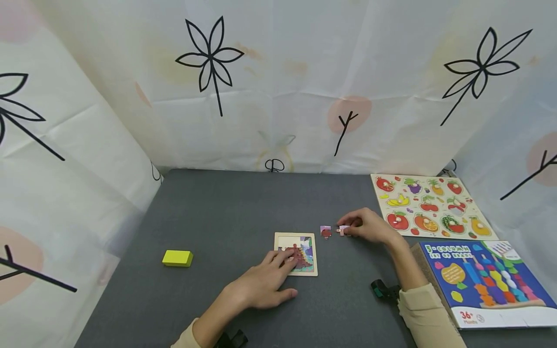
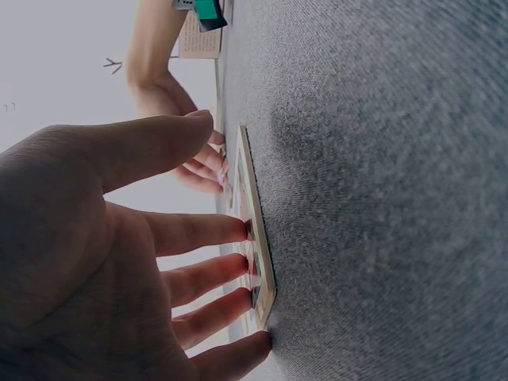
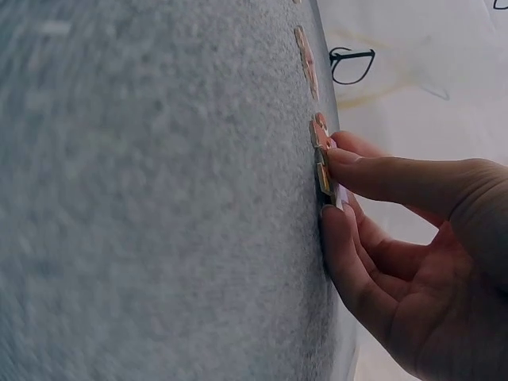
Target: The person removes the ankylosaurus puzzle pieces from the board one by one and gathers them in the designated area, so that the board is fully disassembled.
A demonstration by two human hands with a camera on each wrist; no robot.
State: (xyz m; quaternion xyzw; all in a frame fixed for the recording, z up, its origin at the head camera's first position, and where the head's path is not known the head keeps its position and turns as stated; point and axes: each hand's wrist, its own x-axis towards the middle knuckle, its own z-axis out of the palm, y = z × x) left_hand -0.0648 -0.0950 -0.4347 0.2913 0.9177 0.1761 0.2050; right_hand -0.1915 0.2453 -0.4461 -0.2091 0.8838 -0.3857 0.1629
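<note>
A tan sleeve (image 1: pixel 189 337) in the foreground leads to a person's left hand (image 1: pixel 267 282), fingers outstretched on a framed puzzle (image 1: pixel 315 256) on the grey table (image 1: pixel 243 203), as the right hand (image 1: pixel 367 226) pinches a puzzle piece (image 1: pixel 341 230) beyond a second loose piece (image 1: pixel 325 232). The step appears to be picking up a piece; the next move likely calls for carrying it, correctly turned, to the frame

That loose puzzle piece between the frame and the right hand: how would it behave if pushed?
The loose puzzle piece looks thin and lies flat, so it would probably slide rather than tip. Small and thin, it is likely light. It shows no bend, which hints at stiffness.
</note>
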